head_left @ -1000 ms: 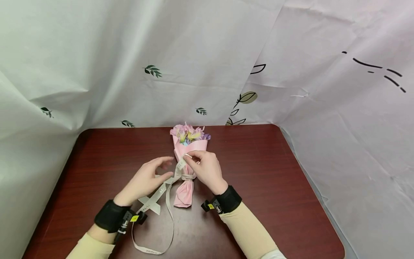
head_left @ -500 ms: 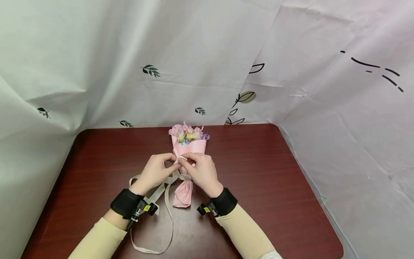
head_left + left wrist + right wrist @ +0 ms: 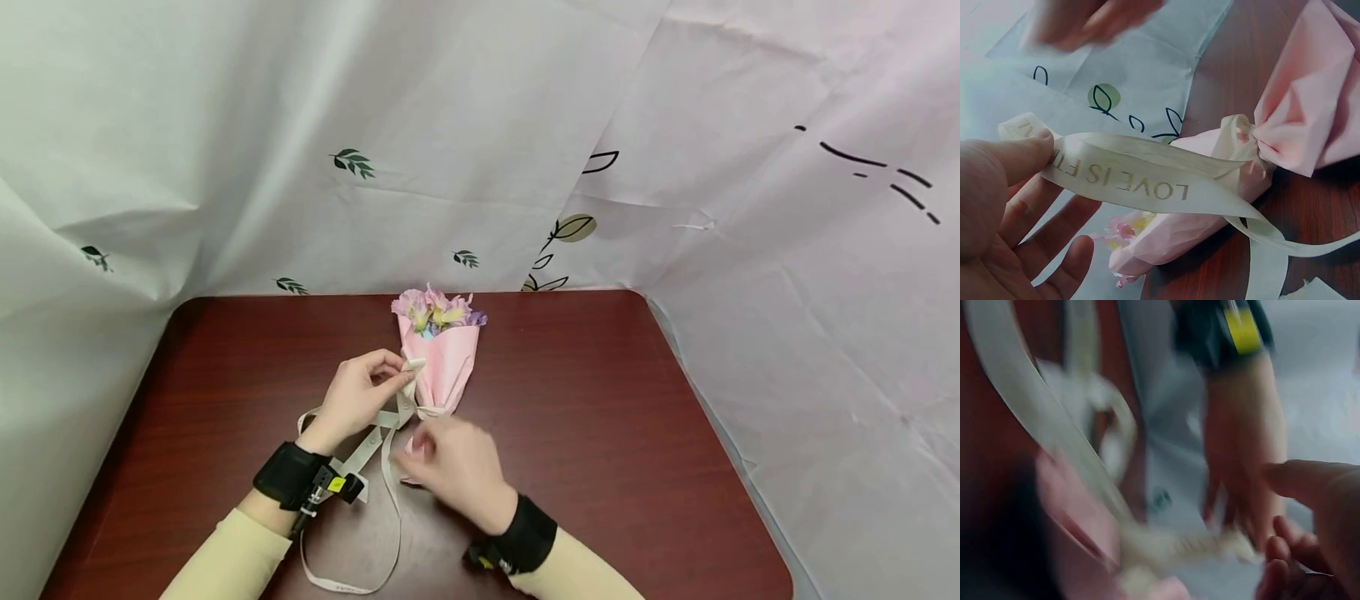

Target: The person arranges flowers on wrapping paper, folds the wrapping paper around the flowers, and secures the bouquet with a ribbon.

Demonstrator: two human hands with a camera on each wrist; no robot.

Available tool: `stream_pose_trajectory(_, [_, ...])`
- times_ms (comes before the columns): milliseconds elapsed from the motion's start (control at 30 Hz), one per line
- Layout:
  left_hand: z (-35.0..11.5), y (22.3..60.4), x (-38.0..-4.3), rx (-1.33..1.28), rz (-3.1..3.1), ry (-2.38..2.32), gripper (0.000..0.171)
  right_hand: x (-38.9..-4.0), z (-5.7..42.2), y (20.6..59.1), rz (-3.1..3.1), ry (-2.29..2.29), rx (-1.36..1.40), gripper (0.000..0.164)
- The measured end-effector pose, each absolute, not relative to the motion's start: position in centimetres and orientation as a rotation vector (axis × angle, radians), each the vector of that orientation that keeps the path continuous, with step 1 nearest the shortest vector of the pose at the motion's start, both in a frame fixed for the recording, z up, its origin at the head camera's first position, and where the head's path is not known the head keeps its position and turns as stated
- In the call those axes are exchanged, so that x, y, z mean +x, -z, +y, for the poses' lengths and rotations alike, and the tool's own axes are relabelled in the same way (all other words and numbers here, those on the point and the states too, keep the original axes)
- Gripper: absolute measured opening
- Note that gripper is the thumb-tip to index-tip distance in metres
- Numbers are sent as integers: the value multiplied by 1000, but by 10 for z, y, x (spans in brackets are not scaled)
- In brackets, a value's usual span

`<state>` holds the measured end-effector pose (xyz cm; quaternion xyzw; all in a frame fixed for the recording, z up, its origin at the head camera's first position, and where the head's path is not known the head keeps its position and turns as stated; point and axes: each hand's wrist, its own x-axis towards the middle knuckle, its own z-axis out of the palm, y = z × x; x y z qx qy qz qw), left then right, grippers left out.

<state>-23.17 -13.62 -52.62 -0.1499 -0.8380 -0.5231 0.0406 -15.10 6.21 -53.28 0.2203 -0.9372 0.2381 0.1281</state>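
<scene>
A small bouquet point(image 3: 447, 358) in pink wrapping, with pink and purple flowers on top, lies on the table. Cream ribbon point(image 3: 1147, 181) with gold lettering is looped around its narrow waist. Between thumb and index finger my left hand point(image 3: 356, 396) pinches a length of this ribbon, beside the bouquet's left side; its other fingers are spread in the left wrist view. My right hand point(image 3: 461, 471), blurred, is over the wrapped lower end of the bouquet and partly hides it. Its fingers are loosely bent, with nothing seen between them.
The long ribbon tail point(image 3: 396, 517) loops over the dark red-brown table point(image 3: 585, 417) toward the front. A pale curtain point(image 3: 450, 150) with leaf prints hangs behind and at the sides. Black wrist straps point(image 3: 288, 475) carry the cameras.
My left hand came in and took hold of the ribbon's upper part. Meanwhile the right hand let it go and moved down toward the bouquet's lower end.
</scene>
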Motion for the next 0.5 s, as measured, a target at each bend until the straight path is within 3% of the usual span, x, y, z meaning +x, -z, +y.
stream_pose_trajectory(233, [-138, 526, -229, -461, -2560, 1631, 5, -109, 40, 563, -2983, -222, 783, 63])
stream_pose_trajectory(367, [-137, 525, -227, -486, -2555, 1647, 4, -108, 37, 571, -2974, -247, 819, 54])
stream_pose_trajectory(500, [-137, 524, -226, -494, -2538, 1671, 4, -115, 50, 563, -2998, -707, 871, 34])
